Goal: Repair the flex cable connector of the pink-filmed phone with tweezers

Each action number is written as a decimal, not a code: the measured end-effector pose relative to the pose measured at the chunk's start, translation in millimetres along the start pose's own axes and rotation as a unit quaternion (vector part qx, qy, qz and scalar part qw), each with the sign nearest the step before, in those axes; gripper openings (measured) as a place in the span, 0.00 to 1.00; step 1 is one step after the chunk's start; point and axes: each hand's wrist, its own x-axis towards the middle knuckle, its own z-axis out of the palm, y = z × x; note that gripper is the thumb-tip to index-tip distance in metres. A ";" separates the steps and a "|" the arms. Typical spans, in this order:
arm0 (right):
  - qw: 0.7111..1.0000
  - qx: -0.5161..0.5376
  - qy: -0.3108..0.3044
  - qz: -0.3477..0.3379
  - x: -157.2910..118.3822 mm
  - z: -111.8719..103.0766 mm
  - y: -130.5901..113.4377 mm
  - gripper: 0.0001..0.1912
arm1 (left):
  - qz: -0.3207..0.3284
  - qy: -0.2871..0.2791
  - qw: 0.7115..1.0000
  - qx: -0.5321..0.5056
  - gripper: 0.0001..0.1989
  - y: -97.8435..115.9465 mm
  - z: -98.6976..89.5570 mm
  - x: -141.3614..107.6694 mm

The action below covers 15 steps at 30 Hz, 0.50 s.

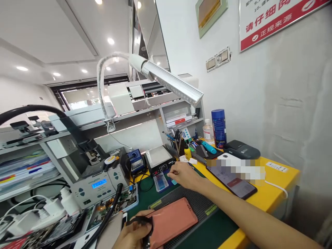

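A pink flat pouch-like item (173, 221) lies tilted over a dark perforated mat (199, 200) on the green work surface. My left hand (137, 230) is closed at its left end, fingers wrapped round a black strap or loop beside the pink item. Farther forward, my right hand (185, 175) reaches over the back of the mat, near a small clear plastic box (161, 182). Its fingers are curled together, and whatever they hold, if anything, is too small to make out.
A rework station (100, 186) with a black hose and a tray of circuit boards (129, 199) stand left. Behind are a blue soldering unit (136, 160) and a heating plate (159, 157). A phone (233, 181), a blue can (219, 128) and a black device (241, 149) are right.
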 end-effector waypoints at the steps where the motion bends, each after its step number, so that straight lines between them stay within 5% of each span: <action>1: 1.000 -0.018 -0.008 -0.013 -1.4 0.8 1.0 0.10 | 0.002 0.003 1.000 0.007 0.32 1.0 1.7 -1.4; 9: 0.975 -0.137 -0.121 -0.126 -37.8 -5.1 5.7 0.12 | 0.009 -0.027 0.997 0.071 0.32 12.3 8.6 -16.6; 15: 0.963 -0.201 -0.128 -0.127 -25.5 -54.2 14.6 0.16 | 0.030 0.005 0.991 0.132 0.31 17.2 5.8 -27.4</action>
